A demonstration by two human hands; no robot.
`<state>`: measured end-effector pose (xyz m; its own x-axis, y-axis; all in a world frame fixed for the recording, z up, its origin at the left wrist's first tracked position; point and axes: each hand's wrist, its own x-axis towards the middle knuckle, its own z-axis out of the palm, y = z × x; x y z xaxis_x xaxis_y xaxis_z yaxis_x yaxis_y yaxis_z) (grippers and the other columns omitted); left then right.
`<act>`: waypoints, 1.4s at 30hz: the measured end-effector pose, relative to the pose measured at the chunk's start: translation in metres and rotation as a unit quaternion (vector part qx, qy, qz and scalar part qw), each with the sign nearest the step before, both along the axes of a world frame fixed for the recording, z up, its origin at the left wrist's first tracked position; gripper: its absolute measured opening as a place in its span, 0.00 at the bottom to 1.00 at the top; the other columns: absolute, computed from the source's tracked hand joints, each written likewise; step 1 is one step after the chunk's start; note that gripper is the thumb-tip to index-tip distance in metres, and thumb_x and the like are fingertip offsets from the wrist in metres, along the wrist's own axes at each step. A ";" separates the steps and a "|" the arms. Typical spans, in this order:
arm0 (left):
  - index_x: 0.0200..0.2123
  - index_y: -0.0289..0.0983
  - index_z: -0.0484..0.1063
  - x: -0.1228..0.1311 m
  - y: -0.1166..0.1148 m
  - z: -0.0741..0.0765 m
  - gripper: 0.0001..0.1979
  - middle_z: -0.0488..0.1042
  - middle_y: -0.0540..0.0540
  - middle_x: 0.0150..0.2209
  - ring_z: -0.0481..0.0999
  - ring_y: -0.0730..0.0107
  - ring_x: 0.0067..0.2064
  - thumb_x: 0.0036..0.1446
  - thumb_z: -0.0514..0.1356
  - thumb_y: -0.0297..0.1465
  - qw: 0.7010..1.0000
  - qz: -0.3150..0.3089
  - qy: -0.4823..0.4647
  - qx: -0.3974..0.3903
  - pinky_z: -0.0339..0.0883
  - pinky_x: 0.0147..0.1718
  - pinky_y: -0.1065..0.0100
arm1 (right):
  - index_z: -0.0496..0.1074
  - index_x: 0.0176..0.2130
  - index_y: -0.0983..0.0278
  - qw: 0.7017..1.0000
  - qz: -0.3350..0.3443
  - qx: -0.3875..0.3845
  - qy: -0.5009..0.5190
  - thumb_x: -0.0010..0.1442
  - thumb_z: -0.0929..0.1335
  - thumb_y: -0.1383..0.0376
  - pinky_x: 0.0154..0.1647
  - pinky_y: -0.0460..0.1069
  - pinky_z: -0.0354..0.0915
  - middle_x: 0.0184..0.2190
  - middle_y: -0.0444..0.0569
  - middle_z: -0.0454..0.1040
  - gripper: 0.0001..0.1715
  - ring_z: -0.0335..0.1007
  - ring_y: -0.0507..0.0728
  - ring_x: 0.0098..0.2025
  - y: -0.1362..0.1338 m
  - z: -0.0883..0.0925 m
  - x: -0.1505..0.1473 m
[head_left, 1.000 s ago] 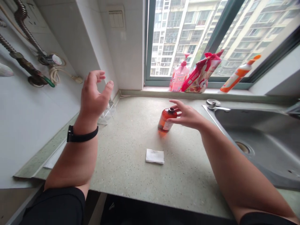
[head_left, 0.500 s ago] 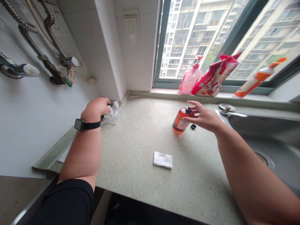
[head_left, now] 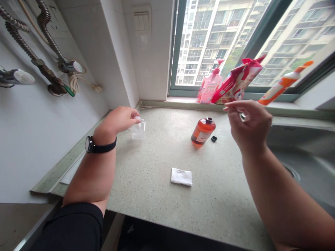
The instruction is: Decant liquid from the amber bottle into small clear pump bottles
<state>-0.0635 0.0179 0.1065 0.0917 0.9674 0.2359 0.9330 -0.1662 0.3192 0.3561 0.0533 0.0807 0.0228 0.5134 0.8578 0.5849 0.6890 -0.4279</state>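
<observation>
1. Left of centre, here's the left hand (head_left: 117,121), thumb and fingers closed on the top of a clear plastic bottle (head_left: 138,130); whether its base touches the countertop (head_left: 154,157), I can't tell.
2. On that wrist, a dark watch (head_left: 89,144), its strap snug around the arm.
3. Over to right of centre: the right hand (head_left: 250,123) is up, fingers bent, tips drawn in toward the thumb. Anything pinched between them? Can't tell from here.
4. Just right of the middle of the frame stands the amber bottle (head_left: 203,130), upright, mouth uncovered, pale label facing us, and both hands are apart from it!
5. Right beside its base, a small black cap (head_left: 214,138) on the countertop.
6. Lower middle now: a folded white tissue (head_left: 181,176) lies flat, nearer the viewer than the amber bottle.
7. Upper right, along the windowsill: a pink pump bottle (head_left: 209,87), a red bag (head_left: 237,83) right next to it, then a tilted orange-and-white bottle (head_left: 278,89).
8. Far right, the steel sink (head_left: 309,146), partly behind the right forearm; upper left, ribbed metal hoses (head_left: 48,29) on the wall.
</observation>
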 end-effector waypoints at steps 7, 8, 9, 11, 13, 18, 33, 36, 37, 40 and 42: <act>0.44 0.42 0.83 0.077 -0.011 -0.005 0.15 0.84 0.45 0.42 0.82 0.58 0.43 0.66 0.64 0.45 0.981 -0.176 -0.054 0.059 0.74 0.46 0.59 | 0.82 0.45 0.53 0.967 0.137 -0.137 -0.163 0.69 0.69 0.57 0.57 0.63 0.74 0.45 0.51 0.84 0.10 0.80 0.64 0.49 -0.024 -0.009 -0.041; 0.45 0.42 0.83 0.084 -0.013 -0.006 0.14 0.84 0.45 0.43 0.82 0.58 0.44 0.67 0.64 0.44 0.976 -0.197 -0.058 0.066 0.74 0.47 0.59 | 0.82 0.47 0.53 0.963 0.158 -0.141 -0.166 0.68 0.71 0.56 0.59 0.63 0.73 0.47 0.51 0.83 0.11 0.79 0.64 0.51 -0.023 -0.015 -0.045; 0.46 0.42 0.83 0.090 -0.015 -0.006 0.14 0.83 0.45 0.44 0.82 0.59 0.44 0.68 0.64 0.43 0.972 -0.214 -0.062 0.075 0.73 0.47 0.59 | 0.82 0.47 0.54 0.959 0.179 -0.144 -0.166 0.68 0.71 0.55 0.60 0.63 0.73 0.48 0.51 0.82 0.11 0.79 0.64 0.52 -0.021 -0.020 -0.048; 0.48 0.42 0.82 0.101 -0.020 -0.008 0.12 0.83 0.45 0.45 0.82 0.59 0.44 0.69 0.64 0.41 0.965 -0.237 -0.068 0.094 0.73 0.48 0.60 | 0.81 0.48 0.54 0.951 0.216 -0.154 -0.160 0.68 0.73 0.53 0.61 0.62 0.72 0.49 0.51 0.81 0.13 0.78 0.64 0.55 -0.019 -0.030 -0.053; 0.48 0.42 0.82 0.110 -0.024 -0.011 0.11 0.83 0.45 0.45 0.82 0.60 0.45 0.69 0.64 0.40 0.957 -0.258 -0.075 0.106 0.72 0.48 0.60 | 0.81 0.49 0.54 0.941 0.250 -0.168 -0.153 0.67 0.75 0.50 0.60 0.62 0.73 0.50 0.52 0.81 0.16 0.77 0.64 0.55 -0.018 -0.037 -0.056; 0.46 0.41 0.82 0.122 -0.027 -0.017 0.09 0.83 0.46 0.44 0.82 0.61 0.44 0.71 0.64 0.39 0.943 -0.297 -0.106 0.108 0.72 0.45 0.62 | 0.81 0.47 0.56 0.928 0.291 -0.202 -0.119 0.61 0.78 0.45 0.55 0.59 0.75 0.49 0.51 0.81 0.22 0.78 0.61 0.48 -0.019 -0.048 -0.063; 0.61 0.45 0.76 0.118 0.009 -0.062 0.34 0.80 0.42 0.59 0.81 0.48 0.58 0.53 0.76 0.49 0.912 -0.320 -0.247 -0.064 0.75 0.61 0.49 | 0.82 0.39 0.59 0.898 0.319 -0.302 0.025 0.52 0.80 0.39 0.53 0.57 0.76 0.46 0.50 0.77 0.29 0.76 0.60 0.50 -0.010 -0.043 -0.060; 0.57 0.45 0.78 0.120 0.009 -0.061 0.30 0.82 0.44 0.56 0.83 0.50 0.56 0.53 0.76 0.47 0.909 -0.325 -0.251 -0.071 0.75 0.61 0.50 | 0.83 0.38 0.58 0.890 0.334 -0.308 0.029 0.50 0.82 0.39 0.54 0.58 0.76 0.47 0.51 0.78 0.29 0.76 0.61 0.50 -0.009 -0.043 -0.059; 0.57 0.44 0.78 0.120 0.009 -0.061 0.31 0.82 0.43 0.56 0.83 0.50 0.56 0.52 0.77 0.46 0.909 -0.324 -0.253 -0.070 0.75 0.61 0.50 | 0.84 0.38 0.58 0.888 0.340 -0.309 0.027 0.49 0.82 0.40 0.55 0.58 0.76 0.46 0.51 0.78 0.29 0.77 0.61 0.50 -0.009 -0.043 -0.059; 0.58 0.44 0.79 0.117 0.011 -0.062 0.33 0.82 0.42 0.56 0.82 0.50 0.56 0.50 0.78 0.46 0.907 -0.329 -0.255 -0.069 0.76 0.59 0.51 | 0.84 0.38 0.59 0.882 0.360 -0.303 0.016 0.49 0.83 0.41 0.55 0.58 0.75 0.45 0.50 0.78 0.29 0.77 0.60 0.48 -0.006 -0.044 -0.058; 0.59 0.44 0.79 0.116 0.012 -0.064 0.34 0.82 0.42 0.57 0.82 0.52 0.56 0.49 0.79 0.45 0.904 -0.337 -0.255 -0.069 0.76 0.60 0.52 | 0.84 0.39 0.59 0.884 0.368 -0.289 0.004 0.50 0.83 0.42 0.55 0.58 0.74 0.44 0.50 0.78 0.28 0.77 0.60 0.48 -0.005 -0.045 -0.057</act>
